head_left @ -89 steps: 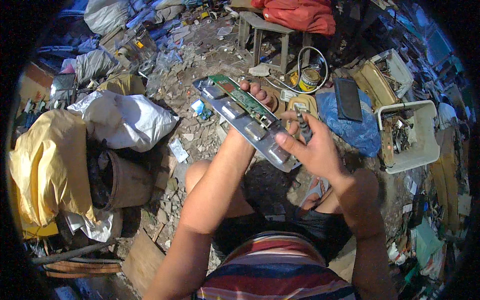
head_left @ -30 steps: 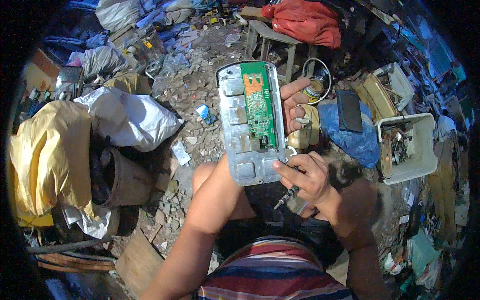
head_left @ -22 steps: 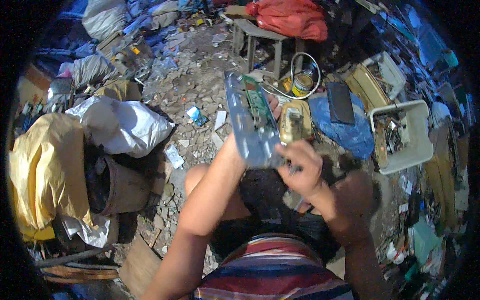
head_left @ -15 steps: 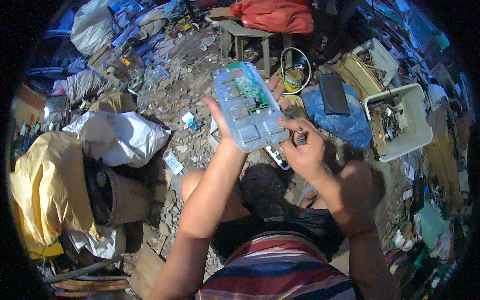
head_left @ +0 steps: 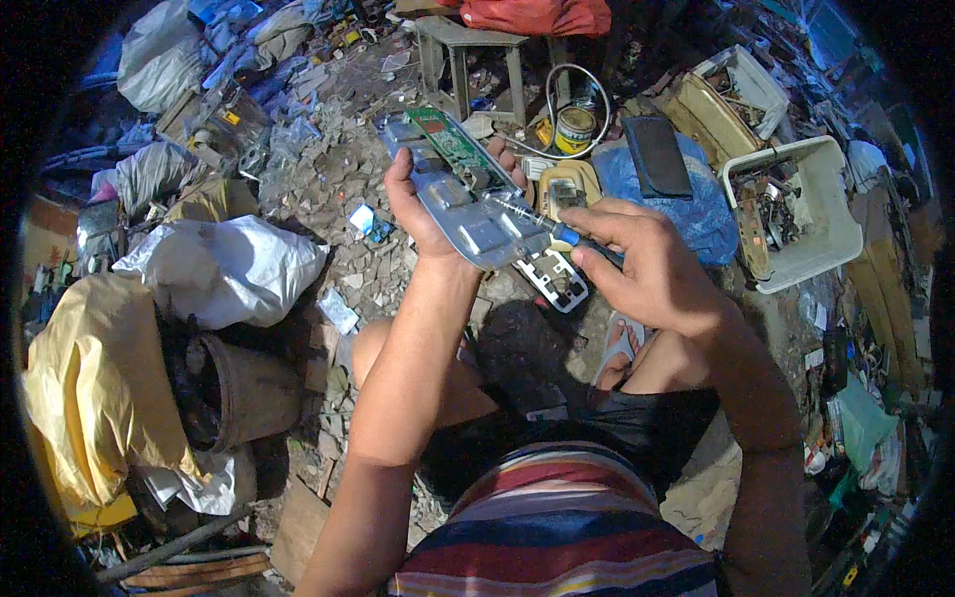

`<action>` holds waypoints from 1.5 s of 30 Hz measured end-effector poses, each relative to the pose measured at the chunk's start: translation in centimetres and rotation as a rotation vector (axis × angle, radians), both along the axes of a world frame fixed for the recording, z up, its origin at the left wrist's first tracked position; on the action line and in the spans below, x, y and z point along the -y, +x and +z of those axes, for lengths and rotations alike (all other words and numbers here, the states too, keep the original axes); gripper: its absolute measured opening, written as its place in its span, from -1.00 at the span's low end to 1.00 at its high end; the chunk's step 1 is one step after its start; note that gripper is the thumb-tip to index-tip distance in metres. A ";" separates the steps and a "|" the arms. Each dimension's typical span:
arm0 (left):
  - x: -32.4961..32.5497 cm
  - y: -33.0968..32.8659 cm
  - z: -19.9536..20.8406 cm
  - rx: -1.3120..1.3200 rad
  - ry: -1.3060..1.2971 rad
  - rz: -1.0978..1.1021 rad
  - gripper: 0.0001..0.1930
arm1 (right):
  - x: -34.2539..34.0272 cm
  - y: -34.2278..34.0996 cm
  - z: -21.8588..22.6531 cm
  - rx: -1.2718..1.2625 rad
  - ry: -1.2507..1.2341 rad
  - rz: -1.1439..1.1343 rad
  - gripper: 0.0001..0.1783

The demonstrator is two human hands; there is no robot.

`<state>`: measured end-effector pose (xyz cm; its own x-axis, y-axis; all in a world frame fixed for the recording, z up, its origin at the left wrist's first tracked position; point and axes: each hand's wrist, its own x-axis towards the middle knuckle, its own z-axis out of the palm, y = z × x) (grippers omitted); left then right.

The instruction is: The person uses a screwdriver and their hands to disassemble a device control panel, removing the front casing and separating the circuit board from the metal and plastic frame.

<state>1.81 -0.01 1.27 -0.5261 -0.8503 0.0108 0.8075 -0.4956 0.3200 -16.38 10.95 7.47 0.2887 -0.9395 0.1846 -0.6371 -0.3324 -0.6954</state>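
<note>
My left hand (head_left: 428, 224) is wrapped under a silvery metal plate (head_left: 481, 237), with the thumb along its left edge and fingertips showing past the right edge. On the plate's far half lies a green circuit board (head_left: 453, 142), tilted against it. My right hand (head_left: 647, 261) grips a screwdriver (head_left: 565, 234) with a blue and black handle. Its shaft points left over the plate, with the tip close to the board's near end; whether it touches cannot be made out. Below the plate is a white frame with cut-outs (head_left: 560, 283).
At right stands a whitish bin (head_left: 841, 234) of metal scraps. A black flat case (head_left: 657, 157) rests on a blue bag (head_left: 711, 237). A yellow can (head_left: 575, 129) and a stool (head_left: 473, 45) are ahead. Sacks (head_left: 224, 269) and a bucket (head_left: 254, 393) sit at left.
The screwdriver has swung from within my right fist to point across the plate. My right hand has let go of the plate's edge. The plate has moved slightly left, and the board looks more lifted.
</note>
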 end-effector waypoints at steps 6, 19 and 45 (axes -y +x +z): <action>-0.6 -0.8 0.6 0.160 0.041 0.145 -0.17 | 0.4 1.6 -1.2 0.076 0.005 -0.094 -0.66; -0.6 -1.7 0.8 0.211 0.024 0.417 -0.46 | 0.3 4.6 -3.8 0.081 -0.109 -0.266 -0.63; -4.7 -2.3 0.7 0.370 -0.321 0.016 -0.16 | 4.8 2.5 -2.6 0.418 -0.023 -0.382 -0.53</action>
